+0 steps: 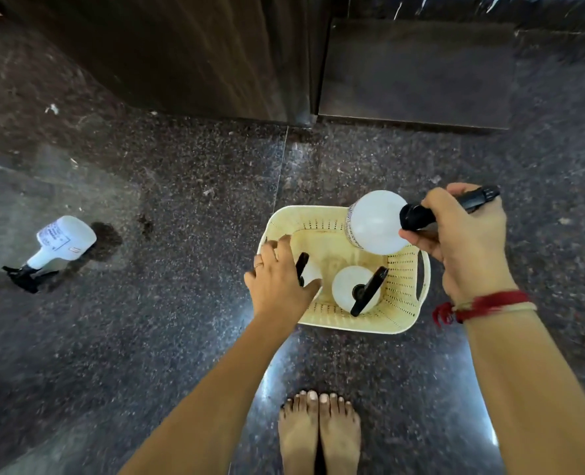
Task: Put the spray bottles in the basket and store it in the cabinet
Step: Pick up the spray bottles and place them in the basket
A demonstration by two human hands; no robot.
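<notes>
A cream perforated basket point(404, 313) stands on the dark stone floor in front of me. Two white spray bottles with black trigger heads stand inside it: one point(347, 286) near the front, one point(310, 274) at the left, largely hidden under my left hand point(279, 281), which rests on it. My right hand point(462, 241) grips the black head of a third white bottle point(375, 222), held over the basket's far right corner. Another white labelled bottle point(61, 243) lies on its side on the floor far to the left.
Dark wooden cabinet fronts point(188, 53) rise at the back, with a recessed panel point(418, 70) to the right. My bare feet point(318, 433) stand just behind the basket. Speckled granite floor point(181, 207) spreads all around.
</notes>
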